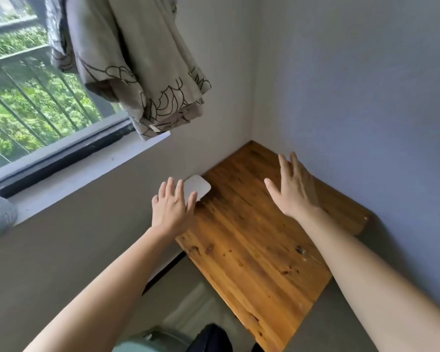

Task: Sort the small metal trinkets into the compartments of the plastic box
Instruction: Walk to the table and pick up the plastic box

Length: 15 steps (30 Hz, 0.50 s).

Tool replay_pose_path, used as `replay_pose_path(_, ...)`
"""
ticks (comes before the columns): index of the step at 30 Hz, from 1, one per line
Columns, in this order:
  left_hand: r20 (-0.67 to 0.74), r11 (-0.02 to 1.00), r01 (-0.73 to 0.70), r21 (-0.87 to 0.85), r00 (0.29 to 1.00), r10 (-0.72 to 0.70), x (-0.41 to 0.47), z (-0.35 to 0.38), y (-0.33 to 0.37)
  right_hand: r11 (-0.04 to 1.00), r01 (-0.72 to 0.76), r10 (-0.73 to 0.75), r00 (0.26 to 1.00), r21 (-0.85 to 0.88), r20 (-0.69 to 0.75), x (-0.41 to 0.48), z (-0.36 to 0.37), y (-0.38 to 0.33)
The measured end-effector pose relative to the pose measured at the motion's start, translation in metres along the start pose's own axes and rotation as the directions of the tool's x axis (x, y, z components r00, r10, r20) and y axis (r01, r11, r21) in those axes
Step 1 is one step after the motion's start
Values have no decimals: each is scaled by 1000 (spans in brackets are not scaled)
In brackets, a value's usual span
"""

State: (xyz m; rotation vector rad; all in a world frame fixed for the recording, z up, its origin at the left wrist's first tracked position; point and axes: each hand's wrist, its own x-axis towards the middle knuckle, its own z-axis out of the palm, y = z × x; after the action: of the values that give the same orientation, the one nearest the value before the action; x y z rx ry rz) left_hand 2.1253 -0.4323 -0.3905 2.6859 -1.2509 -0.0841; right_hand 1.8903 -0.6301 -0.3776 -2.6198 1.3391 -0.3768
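Over one table (252, 240), two hands, one box (197, 185)

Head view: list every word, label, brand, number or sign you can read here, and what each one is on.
None: no readable text anywhere in this frame.
Flat white rounded-corner object by the left hand: blank face, no print.
Pale hanging curtain: black line pattern only, no letters.
Brown wooden table: bare grain, with one small dark mark too small to identify.
Right hand: open, holding nothing.
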Motion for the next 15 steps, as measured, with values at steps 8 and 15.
replay_pose_path(8,85,993,54,-105,995,-45,74,50,-12,997,-24,18,996,73,83,36,67,-21)
replay_pose_path(15,139,980,87,-176,988,-63,150,167,-36,960,-205,180,974,193,138,76,191,-33)
